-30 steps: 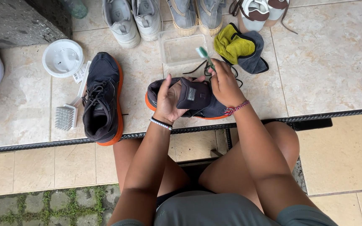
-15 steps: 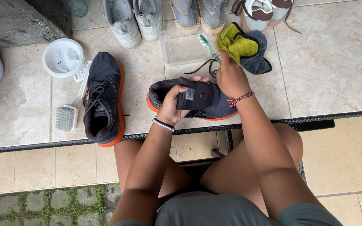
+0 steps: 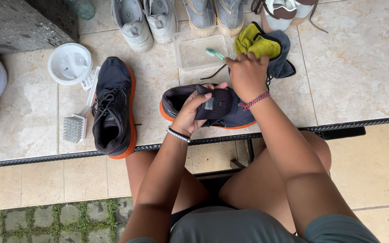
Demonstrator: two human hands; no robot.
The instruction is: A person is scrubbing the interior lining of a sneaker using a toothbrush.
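Head view:
Shoe: dark shoe (image 3: 212,108) with orange sole, lying on the tiles just before the clear tray (image 3: 201,51).
Left hand (image 3: 192,114): wrapped around its tongue.
Right hand (image 3: 247,74): closed on a green toothbrush (image 3: 214,54), above the shoe.
Handling: probably light and soft-walled; the stiff sole is likely the firmest hold.

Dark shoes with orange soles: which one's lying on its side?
The dark shoe under the left hand, tipped sideways with its tongue pulled back. The other dark shoe stands upright beside the white scrub brush, untouched.
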